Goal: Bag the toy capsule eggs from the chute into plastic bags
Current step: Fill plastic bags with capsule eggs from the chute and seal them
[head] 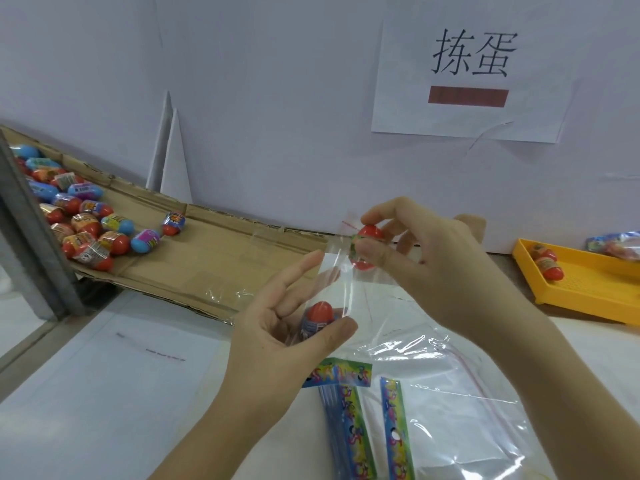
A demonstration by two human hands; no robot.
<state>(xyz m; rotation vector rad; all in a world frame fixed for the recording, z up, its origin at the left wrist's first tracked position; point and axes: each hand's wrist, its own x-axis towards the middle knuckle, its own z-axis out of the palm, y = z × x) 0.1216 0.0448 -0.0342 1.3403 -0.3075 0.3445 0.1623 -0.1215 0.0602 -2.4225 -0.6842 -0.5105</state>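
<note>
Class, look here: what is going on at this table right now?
A person is bagging toys. Their left hand holds a small clear plastic bag with one red-topped capsule egg already at its bottom. Their right hand pinches a second red capsule egg at the bag's open mouth. More red and blue eggs lie on the brown cardboard chute; a yellow plastic tray at right holds filled bags.

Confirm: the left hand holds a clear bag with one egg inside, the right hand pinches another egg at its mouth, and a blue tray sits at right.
The tray is yellow, not blue; the head view shows it. The rest holds: left hand on the bag, right hand pinching the second egg.
</note>
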